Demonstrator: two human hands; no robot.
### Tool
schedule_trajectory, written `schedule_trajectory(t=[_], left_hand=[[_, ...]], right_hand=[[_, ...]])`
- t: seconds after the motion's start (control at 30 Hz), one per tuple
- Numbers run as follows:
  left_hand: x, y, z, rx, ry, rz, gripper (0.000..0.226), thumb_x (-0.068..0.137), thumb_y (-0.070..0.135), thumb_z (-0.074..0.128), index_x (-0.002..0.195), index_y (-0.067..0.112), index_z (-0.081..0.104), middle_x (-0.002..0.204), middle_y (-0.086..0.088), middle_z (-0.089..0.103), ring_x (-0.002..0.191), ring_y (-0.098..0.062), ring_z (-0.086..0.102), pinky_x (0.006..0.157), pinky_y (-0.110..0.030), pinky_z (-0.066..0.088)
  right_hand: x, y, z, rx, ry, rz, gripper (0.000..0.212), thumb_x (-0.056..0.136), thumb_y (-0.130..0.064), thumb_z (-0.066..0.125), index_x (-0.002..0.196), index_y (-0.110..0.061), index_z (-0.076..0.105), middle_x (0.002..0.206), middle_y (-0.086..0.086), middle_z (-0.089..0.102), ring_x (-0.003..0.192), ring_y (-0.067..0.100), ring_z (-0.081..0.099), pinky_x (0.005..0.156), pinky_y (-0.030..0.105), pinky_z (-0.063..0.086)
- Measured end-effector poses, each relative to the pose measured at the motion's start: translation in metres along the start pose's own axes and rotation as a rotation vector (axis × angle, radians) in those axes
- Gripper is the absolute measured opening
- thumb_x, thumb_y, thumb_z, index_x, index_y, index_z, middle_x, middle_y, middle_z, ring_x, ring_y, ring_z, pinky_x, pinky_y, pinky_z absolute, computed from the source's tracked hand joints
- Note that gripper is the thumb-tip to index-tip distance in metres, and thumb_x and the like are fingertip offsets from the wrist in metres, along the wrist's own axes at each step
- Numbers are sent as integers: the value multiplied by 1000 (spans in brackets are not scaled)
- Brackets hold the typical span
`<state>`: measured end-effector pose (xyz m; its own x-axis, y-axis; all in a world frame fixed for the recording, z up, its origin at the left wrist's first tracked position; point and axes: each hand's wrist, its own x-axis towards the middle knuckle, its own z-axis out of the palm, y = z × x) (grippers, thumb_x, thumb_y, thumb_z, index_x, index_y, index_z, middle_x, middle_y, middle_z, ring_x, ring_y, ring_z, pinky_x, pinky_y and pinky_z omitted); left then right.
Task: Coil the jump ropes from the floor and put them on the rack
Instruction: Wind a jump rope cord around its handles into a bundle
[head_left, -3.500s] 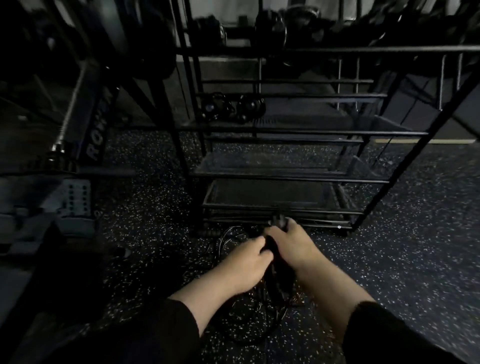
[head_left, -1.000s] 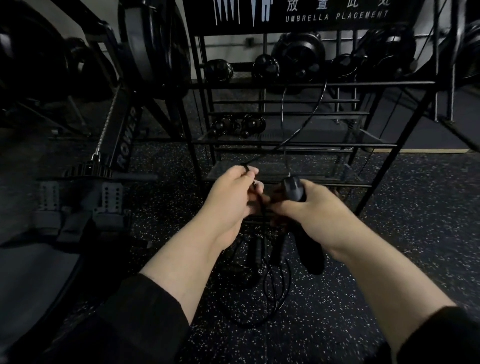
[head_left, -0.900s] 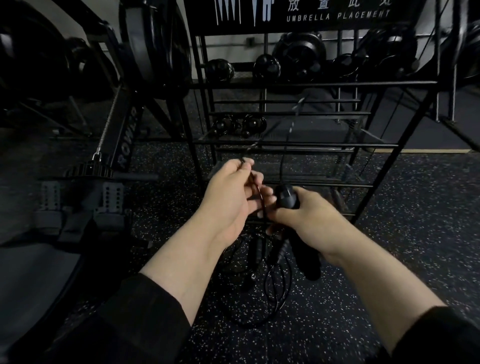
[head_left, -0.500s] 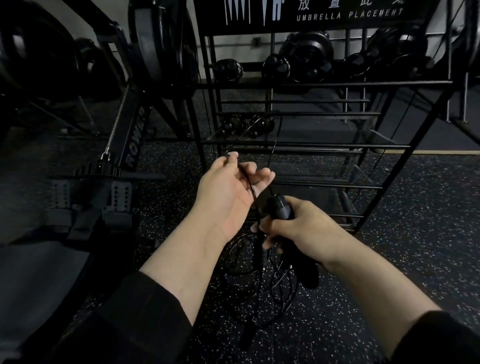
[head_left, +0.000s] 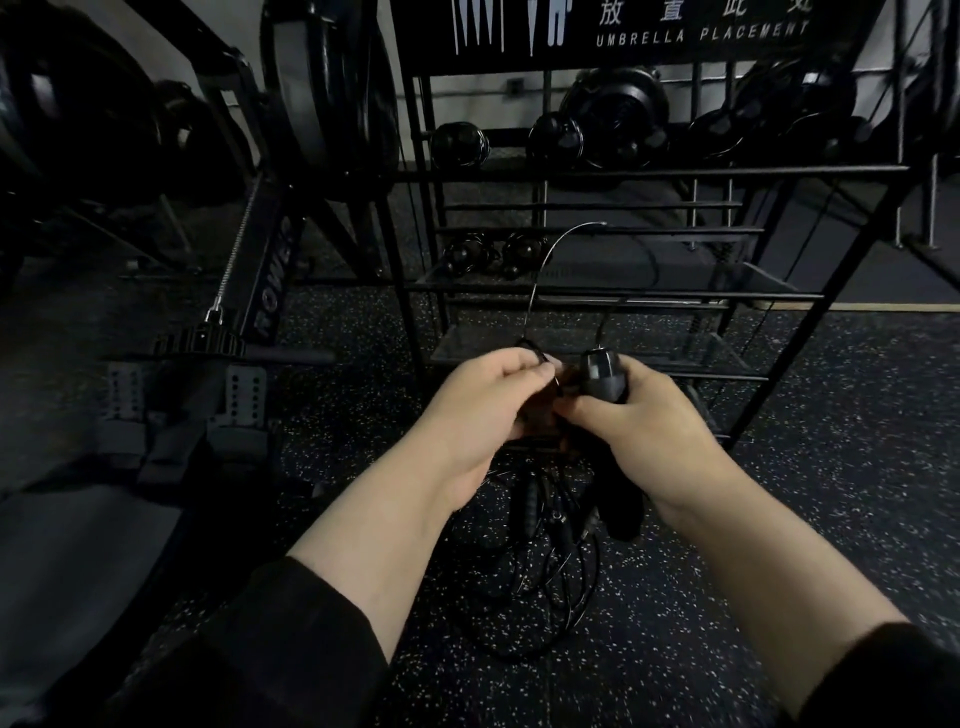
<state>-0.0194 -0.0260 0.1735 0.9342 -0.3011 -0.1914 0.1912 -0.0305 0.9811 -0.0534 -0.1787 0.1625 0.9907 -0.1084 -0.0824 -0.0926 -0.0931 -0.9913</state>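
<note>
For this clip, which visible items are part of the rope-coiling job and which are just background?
Job:
- left hand pinching the rope cable
- right hand gripping the rope handles
- tangled ropes on the floor
- rack

Background:
- rowing machine
- weight plates
- umbrella sign

**Room around the rack**

We see open floor (head_left: 841, 467) to the right w/ free passage. Ahead, rack (head_left: 649, 171) bars and shelves leave only slots btwn tiers. Left, the rower (head_left: 270, 270) and its footplates block the way. A rope tangle (head_left: 545, 561) lies on the floor below our hands.
</note>
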Motion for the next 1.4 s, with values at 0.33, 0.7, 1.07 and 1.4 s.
schedule_trajectory(t=[0.33, 0.7, 1.07, 1.4], left_hand=[[7, 13, -6, -227, 225, 231, 18, 109, 18, 44, 103, 20, 62, 72, 5, 51, 65, -12, 50, 59, -29, 42], [2, 5, 5, -152, 158, 169, 24, 110, 24, 45, 94, 17, 61, 69, 4, 49, 62, -13, 48, 55, -29, 39], [-1, 6, 2, -191, 31, 53, 22, 107, 29, 51, 109, 14, 66, 70, 4, 53, 60, -12, 50, 55, -28, 39], [5, 16, -5, -328, 216, 205, 23, 109, 25, 44, 96, 16, 61, 71, 3, 52, 64, -12, 53, 58, -29, 44]], right_hand=[[6, 17, -5, -202, -2, 23, 12, 90, -1, 68, 94, -11, 63, 81, 7, 78, 59, 21, 70, 61, 37, 57], [4, 10, 2, -233, -13, -71, 14, 86, -7, 73, 93, -19, 68, 80, 1, 76, 67, 13, 67, 68, 36, 55], [7, 16, -2, -230, 42, -70, 11, 87, -5, 69, 94, -12, 65, 76, 4, 74, 62, 11, 63, 61, 30, 53], [9, 25, -4, -238, -39, -34, 11, 90, 0, 65, 96, -8, 59, 78, 10, 75, 56, 23, 66, 56, 40, 51]])
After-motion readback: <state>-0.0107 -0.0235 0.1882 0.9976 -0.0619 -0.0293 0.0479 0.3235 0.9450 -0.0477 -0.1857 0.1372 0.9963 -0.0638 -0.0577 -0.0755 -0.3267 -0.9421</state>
